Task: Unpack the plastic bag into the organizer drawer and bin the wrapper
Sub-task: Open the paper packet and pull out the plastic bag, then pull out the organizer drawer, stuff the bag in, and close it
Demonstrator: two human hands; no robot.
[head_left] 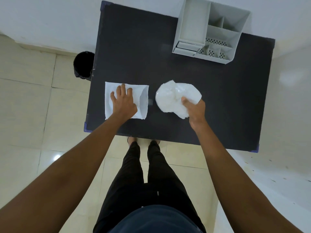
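A flat white plastic bag (143, 101) lies on the left of the dark table (168, 68). My left hand (123, 101) rests flat on it with fingers spread. To its right sits a rounded white bundle wrapped in clear plastic (171, 96). My right hand (195, 110) pinches the near right edge of that bundle. The grey organizer (210, 27) stands at the table's far right; its small drawer (186, 47) at the front left looks closed. A black bin (83, 65) stands on the floor beside the table's left edge.
The organizer has one long compartment and several smaller ones, some with perforated floors. White walls run behind and to the right of the table. My legs and feet are on the tiled floor at the table's near edge.
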